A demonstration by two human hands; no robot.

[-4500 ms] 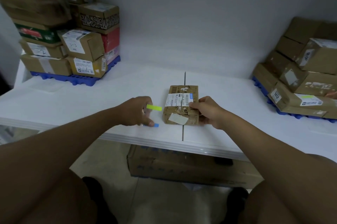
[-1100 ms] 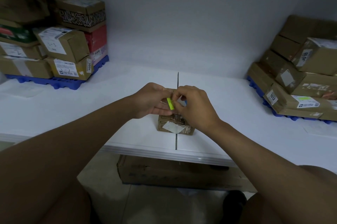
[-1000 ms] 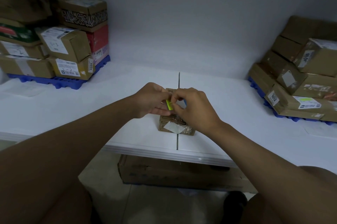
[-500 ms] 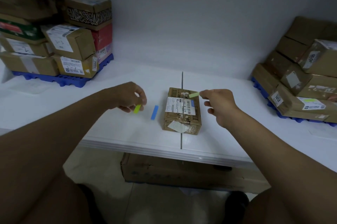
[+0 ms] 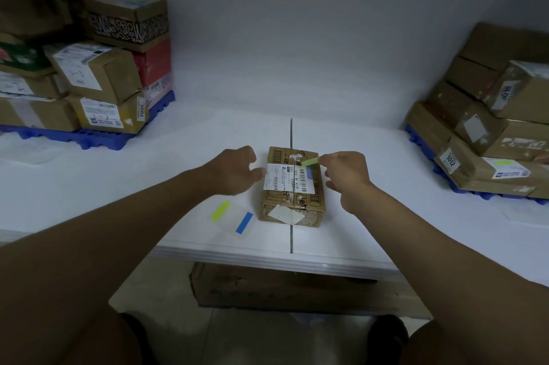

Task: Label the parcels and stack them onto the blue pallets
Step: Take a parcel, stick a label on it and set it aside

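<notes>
Right hand [image 5: 346, 174] pinches a green label [image 5: 310, 161] over the parcel [image 5: 292, 186]; left hand [image 5: 234, 170], at the parcel's 9 o'clock, grip loose, holds nothing.

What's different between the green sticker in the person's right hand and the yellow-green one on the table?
The green sticker is pinched by the right hand above the parcel; the yellow-green sticker lies on a clear sheet on the table. The held one looks duller, the lying one brighter. Both are small narrow strips.

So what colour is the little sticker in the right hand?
Pale green. The head view shows the sticker pinched by the right hand above the parcel.
</notes>
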